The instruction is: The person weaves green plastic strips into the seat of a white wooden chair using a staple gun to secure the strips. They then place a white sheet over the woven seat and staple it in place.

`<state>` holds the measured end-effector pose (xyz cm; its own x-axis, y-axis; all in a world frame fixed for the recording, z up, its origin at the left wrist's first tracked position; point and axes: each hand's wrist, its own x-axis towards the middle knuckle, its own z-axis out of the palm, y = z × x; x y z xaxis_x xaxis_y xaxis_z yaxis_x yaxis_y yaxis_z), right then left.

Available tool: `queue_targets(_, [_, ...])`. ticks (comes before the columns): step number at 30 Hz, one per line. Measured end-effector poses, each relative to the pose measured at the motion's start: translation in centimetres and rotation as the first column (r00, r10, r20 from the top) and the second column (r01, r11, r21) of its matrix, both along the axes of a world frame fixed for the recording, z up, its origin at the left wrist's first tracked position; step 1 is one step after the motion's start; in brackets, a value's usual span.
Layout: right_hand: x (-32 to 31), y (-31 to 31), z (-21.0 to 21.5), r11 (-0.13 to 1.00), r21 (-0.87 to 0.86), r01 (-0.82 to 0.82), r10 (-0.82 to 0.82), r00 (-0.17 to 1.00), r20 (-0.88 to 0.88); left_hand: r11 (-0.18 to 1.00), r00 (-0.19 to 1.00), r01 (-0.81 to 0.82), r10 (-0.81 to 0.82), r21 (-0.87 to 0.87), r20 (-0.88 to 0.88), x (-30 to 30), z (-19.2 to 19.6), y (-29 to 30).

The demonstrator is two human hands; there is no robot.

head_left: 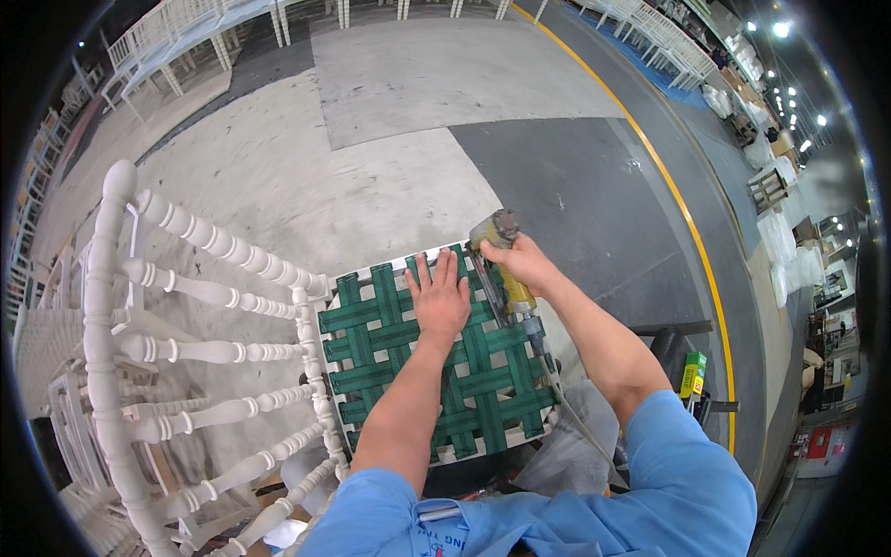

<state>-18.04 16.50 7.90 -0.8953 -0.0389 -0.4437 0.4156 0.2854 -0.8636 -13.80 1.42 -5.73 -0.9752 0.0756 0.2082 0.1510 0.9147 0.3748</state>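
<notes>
Green webbing straps (pixel 383 309) are woven in a lattice across the seat of a white chair with turned spindles (pixel 213 353). My left hand (pixel 439 302) lies flat on the webbing near the seat's far edge, fingers stretched out and pointing away from me. In my right hand (pixel 525 264) is a yellow and grey pneumatic staple gun (pixel 516 290), gripped round its handle. The gun is over the seat's right far corner; whether its nose touches the frame is hidden. An air hose (pixel 575 416) runs from the handle's lower end toward me.
The chair's tall spindled back stands to my left. A green and yellow box (pixel 692 374) sits at the right beside dark bars (pixel 682 327). Clear plastic sheeting (pixel 583 436) is below the seat's near right corner. Rows of white chairs (pixel 186 42) stand far off; a yellow line (pixel 668 176) crosses the floor.
</notes>
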Motion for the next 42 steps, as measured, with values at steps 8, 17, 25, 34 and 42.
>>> queue_targets(8, [-2.2, -2.1, -2.9, 0.999, -0.042, 0.009, -0.007, 0.999, 0.041, 0.998, 1.000, 0.006, -0.006, 0.059, -0.001, 0.0, -0.4, -0.1])
queue_targets(17, [-2.2, -3.1, -3.3, 1.000, 0.008, 0.015, -0.015, 1.000, 0.009, 0.993, 1.000, 0.008, -0.005, 0.121, -0.025, -0.1, -0.7, -0.4])
queue_targets(25, [-1.5, -3.9, -2.8, 0.999, 0.050, -0.020, 0.020, 1.000, 0.012, 0.931, 0.986, 0.015, 0.046, 0.364, -0.157, 0.3, -0.7, -0.8])
queue_targets(34, [-1.1, -4.8, -2.8, 0.999, 0.024, -0.040, 0.040, 0.999, 0.005, 0.893, 0.970, 0.028, 0.084, 0.449, -0.230, 0.2, -1.0, -1.1])
queue_targets(42, [-1.3, -4.2, -2.8, 0.997, 0.068, -0.029, 0.030, 0.999, -0.014, 0.884, 0.971, 0.017, 0.096, 0.467, -0.217, 0.1, -0.7, -1.0])
